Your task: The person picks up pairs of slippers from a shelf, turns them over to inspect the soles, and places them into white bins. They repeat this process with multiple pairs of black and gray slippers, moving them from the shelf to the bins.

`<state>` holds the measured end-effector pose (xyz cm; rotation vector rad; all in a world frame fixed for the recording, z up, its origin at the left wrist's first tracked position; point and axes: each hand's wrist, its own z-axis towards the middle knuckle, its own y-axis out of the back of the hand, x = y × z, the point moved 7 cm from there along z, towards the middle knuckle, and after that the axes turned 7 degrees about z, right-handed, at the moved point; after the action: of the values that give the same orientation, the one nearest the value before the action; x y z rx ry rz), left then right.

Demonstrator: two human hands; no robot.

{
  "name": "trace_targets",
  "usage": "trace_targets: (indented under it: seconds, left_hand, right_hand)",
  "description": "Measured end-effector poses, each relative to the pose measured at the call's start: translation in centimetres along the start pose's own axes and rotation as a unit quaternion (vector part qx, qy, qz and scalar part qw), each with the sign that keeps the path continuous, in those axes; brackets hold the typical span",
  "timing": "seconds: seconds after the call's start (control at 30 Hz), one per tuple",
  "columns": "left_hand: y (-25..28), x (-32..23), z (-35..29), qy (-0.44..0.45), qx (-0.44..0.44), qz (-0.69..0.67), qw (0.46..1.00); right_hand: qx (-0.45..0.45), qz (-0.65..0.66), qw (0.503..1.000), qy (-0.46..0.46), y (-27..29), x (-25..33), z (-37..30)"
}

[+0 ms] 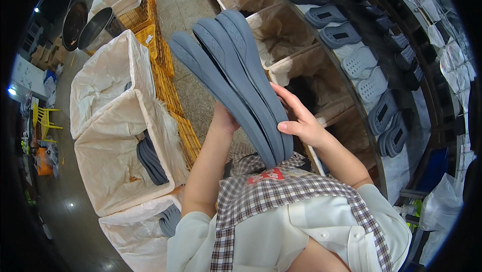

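Note:
A stack of three grey foam shoe soles is held up in front of my apron, tilted with the far ends toward the upper left. My right hand grips the near right side of the stack, its thumb on the outer sole's edge and its fingers curled round behind. On the left side my left hand holds the soles from behind and below, and they hide most of its fingers. Narrow dark gaps show between the soles.
Fabric-lined bins stand at the left, some with grey soles inside, beside yellow crates. More lined bins stand at the right, along a bench bearing soles and pale perforated pieces. A yellow chair stands far left.

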<state>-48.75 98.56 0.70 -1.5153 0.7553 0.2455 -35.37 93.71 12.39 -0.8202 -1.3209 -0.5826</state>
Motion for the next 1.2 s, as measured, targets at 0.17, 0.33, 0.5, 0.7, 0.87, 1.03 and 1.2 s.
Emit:
trace_targets:
  seconds: [0.17, 0.33, 0.5, 0.7, 0.87, 1.03, 1.2]
  left_hand:
    - [-0.5, -0.2, 0.3, -0.022, -0.022, 0.030, 0.999]
    - [-1.6, -0.6, 0.1, -0.034, 0.005, 0.087, 0.996]
    - [-1.2, -0.5, -0.2, -0.049, -0.028, 0.197, 0.979]
    - [-0.8, -0.5, 0.1, -0.075, -0.014, 0.315, 0.946]
    - [-2.1, -1.3, 0.2, -0.130, 0.022, 0.361, 0.923]
    - [-3.5, -1.1, 0.3, -0.116, 0.060, 0.394, 0.910]
    - [-4.1, -0.9, 0.3, -0.107, 0.073, 0.391, 0.911]
  right_hand:
    - [-0.017, 0.003, 1.000, -0.002, 0.7, -0.5, -0.3]
    - [-0.023, 0.008, 1.000, -0.009, 1.3, -0.4, -0.4]
    - [-0.052, -0.033, 0.998, -0.010, 2.2, -0.6, -0.1]
    - [-0.057, -0.022, 0.998, 0.009, 3.4, -1.4, -0.9]
    - [-0.064, -0.114, 0.991, 0.020, 4.2, -2.3, -1.8]
    - [-0.044, -0.100, 0.992, 0.062, 4.4, -1.7, -2.2]
    - [-0.049, -0.103, 0.991, 0.072, 4.3, -1.2, -3.0]
